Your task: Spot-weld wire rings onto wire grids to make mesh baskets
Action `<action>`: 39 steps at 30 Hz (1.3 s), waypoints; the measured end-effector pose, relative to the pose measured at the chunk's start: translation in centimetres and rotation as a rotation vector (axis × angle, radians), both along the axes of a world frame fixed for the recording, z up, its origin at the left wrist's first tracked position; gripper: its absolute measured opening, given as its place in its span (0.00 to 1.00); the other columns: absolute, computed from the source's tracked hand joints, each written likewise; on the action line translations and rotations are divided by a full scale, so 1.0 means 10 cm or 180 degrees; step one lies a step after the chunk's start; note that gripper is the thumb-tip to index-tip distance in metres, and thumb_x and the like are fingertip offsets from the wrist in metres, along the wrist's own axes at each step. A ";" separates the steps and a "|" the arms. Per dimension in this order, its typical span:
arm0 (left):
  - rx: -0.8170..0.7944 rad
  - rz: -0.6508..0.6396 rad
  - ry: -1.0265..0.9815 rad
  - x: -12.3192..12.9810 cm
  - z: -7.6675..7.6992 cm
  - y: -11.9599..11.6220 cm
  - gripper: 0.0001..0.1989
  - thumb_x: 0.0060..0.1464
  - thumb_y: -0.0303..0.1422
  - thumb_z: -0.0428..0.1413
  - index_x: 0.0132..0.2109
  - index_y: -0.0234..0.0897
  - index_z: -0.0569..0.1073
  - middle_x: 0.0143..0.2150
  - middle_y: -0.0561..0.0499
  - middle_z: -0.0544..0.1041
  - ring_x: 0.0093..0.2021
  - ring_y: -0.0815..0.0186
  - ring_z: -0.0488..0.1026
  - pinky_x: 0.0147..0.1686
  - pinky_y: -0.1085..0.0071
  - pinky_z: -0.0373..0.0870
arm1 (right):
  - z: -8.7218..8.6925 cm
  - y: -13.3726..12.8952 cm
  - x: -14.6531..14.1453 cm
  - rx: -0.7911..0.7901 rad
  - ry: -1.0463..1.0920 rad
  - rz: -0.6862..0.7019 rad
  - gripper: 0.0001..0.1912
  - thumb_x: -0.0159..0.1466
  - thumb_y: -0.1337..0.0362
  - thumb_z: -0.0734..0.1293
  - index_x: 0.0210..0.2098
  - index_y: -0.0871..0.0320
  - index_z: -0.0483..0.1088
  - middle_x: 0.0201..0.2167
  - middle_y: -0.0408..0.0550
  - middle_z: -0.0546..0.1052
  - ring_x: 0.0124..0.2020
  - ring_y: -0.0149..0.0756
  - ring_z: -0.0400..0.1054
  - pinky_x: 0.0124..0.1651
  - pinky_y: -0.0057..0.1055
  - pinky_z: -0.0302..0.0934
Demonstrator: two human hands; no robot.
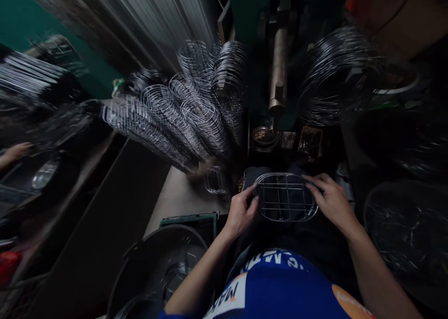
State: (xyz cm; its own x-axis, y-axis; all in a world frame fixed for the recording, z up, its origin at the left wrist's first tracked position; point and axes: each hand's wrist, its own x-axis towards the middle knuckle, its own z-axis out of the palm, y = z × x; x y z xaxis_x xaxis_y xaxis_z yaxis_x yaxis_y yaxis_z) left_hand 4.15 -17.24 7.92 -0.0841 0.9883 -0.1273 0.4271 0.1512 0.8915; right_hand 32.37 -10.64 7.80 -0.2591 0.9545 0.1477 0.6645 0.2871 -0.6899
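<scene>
Held level between both hands, just above the lap and near the middle of the view: a small oval wire rack [286,197], a grid of crossing rods inside a doubled rim. Left hand [241,211] closed on the left end, fingers curled over the rim, thumb toward the near side. Right hand [331,198] clamped on the right end, fingers spread across the far edge. Gripped at both ends probably to keep the flat frame steady and face-up.

Long axis running left to right, ends toward each hand; flat face turned upward, short axis pointing from near to far.

Farther off and left, long leaning rows of stacked wire rings [168,118] resting on a bench [175,195], packed face to face, likely to save room and stay within reach. Far right, a loose wire coil [336,74]. Between them, an upright machine post [278,72] above a small round dish [263,136]. Near left, a dark round basin [164,267]. At the far left edge, another person's hand [16,152], blurred, hard to say what it touches.
</scene>
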 end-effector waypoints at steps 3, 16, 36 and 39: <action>0.0094 0.0055 0.0084 -0.01 -0.03 -0.04 0.17 0.62 0.38 0.55 0.57 0.52 0.79 0.52 0.47 0.83 0.53 0.54 0.81 0.57 0.53 0.77 | -0.12 -0.12 0.13 -0.0224 0.0066 0.0128 0.22 0.76 0.51 0.59 0.63 0.50 0.73 0.46 0.51 0.72 0.47 0.46 0.72 0.50 0.40 0.70; 0.0275 -0.0453 0.0227 -0.08 -0.27 -0.09 0.22 0.68 0.38 0.51 0.65 0.45 0.71 0.51 0.43 0.73 0.50 0.61 0.73 0.55 0.59 0.73 | -0.68 -0.54 0.22 -0.0309 0.0990 -0.0399 0.21 0.75 0.50 0.63 0.64 0.47 0.72 0.58 0.49 0.75 0.57 0.47 0.68 0.64 0.47 0.61; -0.0500 -0.3037 0.1026 0.28 0.48 1.18 0.55 0.48 0.51 0.67 0.75 0.40 0.52 0.62 0.37 0.76 0.61 0.48 0.75 0.59 0.53 0.71 | -0.41 -0.91 0.20 0.0159 0.1340 -0.0067 0.18 0.75 0.56 0.64 0.62 0.49 0.74 0.48 0.50 0.78 0.47 0.43 0.72 0.54 0.42 0.68; -0.0060 -0.2845 0.0969 0.15 0.71 1.07 0.51 0.48 0.47 0.68 0.74 0.46 0.55 0.65 0.42 0.74 0.62 0.49 0.74 0.61 0.51 0.72 | -0.40 -0.83 0.50 -0.0055 0.1354 -0.0206 0.20 0.74 0.53 0.66 0.62 0.51 0.74 0.44 0.50 0.78 0.43 0.42 0.73 0.48 0.39 0.69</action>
